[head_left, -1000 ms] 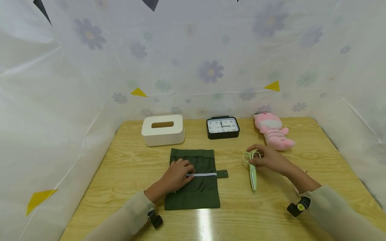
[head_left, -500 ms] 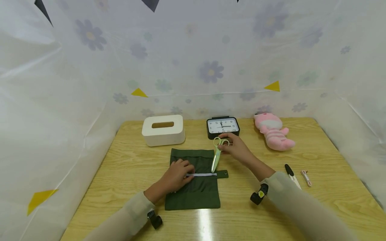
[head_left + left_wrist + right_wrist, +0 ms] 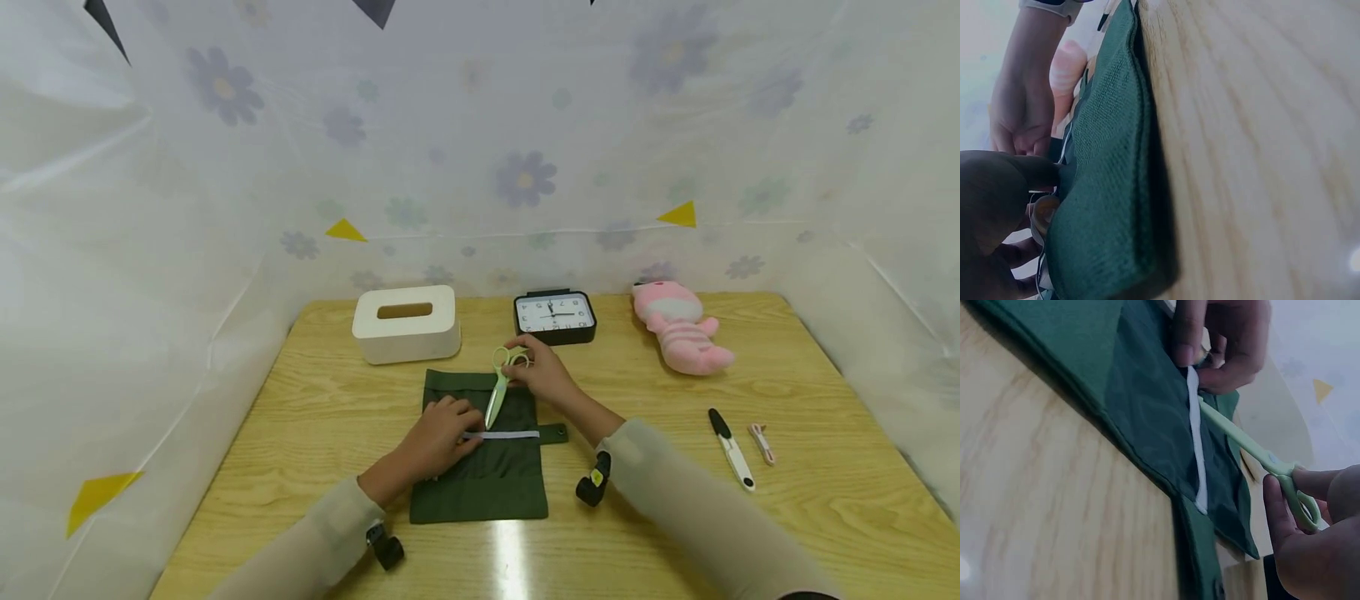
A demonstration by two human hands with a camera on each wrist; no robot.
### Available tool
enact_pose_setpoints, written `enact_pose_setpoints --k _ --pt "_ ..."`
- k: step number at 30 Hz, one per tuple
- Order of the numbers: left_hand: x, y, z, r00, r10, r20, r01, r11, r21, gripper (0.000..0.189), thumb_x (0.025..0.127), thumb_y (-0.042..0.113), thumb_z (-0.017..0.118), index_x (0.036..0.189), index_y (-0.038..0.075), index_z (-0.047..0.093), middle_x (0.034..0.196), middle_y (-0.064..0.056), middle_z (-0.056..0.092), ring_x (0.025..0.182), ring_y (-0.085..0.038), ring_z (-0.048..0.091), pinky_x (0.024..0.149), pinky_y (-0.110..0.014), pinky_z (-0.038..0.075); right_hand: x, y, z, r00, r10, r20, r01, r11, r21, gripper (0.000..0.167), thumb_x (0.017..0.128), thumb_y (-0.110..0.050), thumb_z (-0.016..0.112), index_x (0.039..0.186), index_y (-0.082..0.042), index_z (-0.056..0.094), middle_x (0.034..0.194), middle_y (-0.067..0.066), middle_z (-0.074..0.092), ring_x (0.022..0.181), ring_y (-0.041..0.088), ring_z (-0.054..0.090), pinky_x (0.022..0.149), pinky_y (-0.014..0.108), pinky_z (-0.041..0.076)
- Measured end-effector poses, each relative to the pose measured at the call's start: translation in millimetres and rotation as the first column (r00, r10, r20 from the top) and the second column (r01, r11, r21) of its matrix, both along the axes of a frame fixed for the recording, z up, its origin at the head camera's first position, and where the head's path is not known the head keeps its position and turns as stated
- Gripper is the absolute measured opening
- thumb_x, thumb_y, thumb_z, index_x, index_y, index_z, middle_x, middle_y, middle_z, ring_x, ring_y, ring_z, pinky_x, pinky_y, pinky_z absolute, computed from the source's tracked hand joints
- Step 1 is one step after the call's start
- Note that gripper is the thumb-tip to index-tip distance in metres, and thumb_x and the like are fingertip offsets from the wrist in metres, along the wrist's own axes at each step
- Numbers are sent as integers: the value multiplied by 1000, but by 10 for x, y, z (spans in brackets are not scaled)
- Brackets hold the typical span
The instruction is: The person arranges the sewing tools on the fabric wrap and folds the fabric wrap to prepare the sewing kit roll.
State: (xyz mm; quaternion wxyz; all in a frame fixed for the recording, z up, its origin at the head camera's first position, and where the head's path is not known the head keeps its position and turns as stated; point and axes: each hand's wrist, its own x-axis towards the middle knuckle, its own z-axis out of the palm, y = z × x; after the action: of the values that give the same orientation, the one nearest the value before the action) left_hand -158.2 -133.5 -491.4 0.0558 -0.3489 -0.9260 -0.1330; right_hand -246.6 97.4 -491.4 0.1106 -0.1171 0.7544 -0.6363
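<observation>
A dark green fabric roll-up pouch [image 3: 480,498] lies unfolded on the wooden table, crossed by a white elastic band [image 3: 510,435]. My left hand [image 3: 442,433] rests over the pouch's left half and pinches the band between thumb and finger. Beside those fingers, a small round brownish item [image 3: 1045,214] shows in the left wrist view, partly hidden. By the handle loops, my right hand [image 3: 546,375] holds light green scissors [image 3: 497,398], blades down over the pouch's upper part. In the right wrist view the scissors' tip meets the band's edge close to the left fingers.
Behind the pouch stand a white tissue box [image 3: 406,327] and a black-framed clock [image 3: 555,317]. A pink plush toy [image 3: 681,329] lies at the back right. Further right are small white thread snips with a black end [image 3: 731,450] and a pinkish bundled cord [image 3: 762,443].
My right hand has carried the scissors leftward from the table's right side to over the pouch, uncovering the snips and cord. The left hand has stayed on the band.
</observation>
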Motion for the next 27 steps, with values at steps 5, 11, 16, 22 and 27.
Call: enact_pose_setpoints --k 5,11,16,22,27 --pt "-1 -1 -11 1000 -9 4 9 1000 22 10 95 29 77 97 23 69 101 3 66 90 -18 55 74 -39 42 -1 -71 -52 1000 19 9 -20 999 34 41 98 0 68 136 -1 54 94 15 62 80 19 66 74 37 62" --pt "-16 -12 -35 1000 1 7 -1 999 32 12 95 30 77 93 23 68 97 5 65 87 -16 54 72 -36 40 12 -81 -64 999 44 29 -45 999 26 40 98 0 68 136 -1 55 96 15 63 80 18 67 75 36 62" --pt "-28 -31 -43 1000 7 20 -7 1000 30 15 94 33 78 91 24 67 94 6 64 84 -15 52 71 -34 39 43 -91 -70 993 109 43 -111 993 46 40 99 -2 68 137 0 54 95 13 62 81 17 67 76 35 61" --pt "-49 -64 -50 999 -9 37 7 999 53 14 93 32 79 91 23 69 95 6 65 83 -13 52 72 -33 42 86 -125 -88 986 144 -80 -124 968 218 37 97 -11 73 131 -5 62 106 12 67 89 18 65 77 34 57" --pt "-74 -113 -55 996 -41 82 33 994 100 12 93 29 79 93 20 71 96 5 66 85 -13 53 76 -34 47 130 -175 -117 967 192 -166 -125 929 347 33 94 -16 77 125 -8 68 120 7 70 103 20 66 87 38 54"
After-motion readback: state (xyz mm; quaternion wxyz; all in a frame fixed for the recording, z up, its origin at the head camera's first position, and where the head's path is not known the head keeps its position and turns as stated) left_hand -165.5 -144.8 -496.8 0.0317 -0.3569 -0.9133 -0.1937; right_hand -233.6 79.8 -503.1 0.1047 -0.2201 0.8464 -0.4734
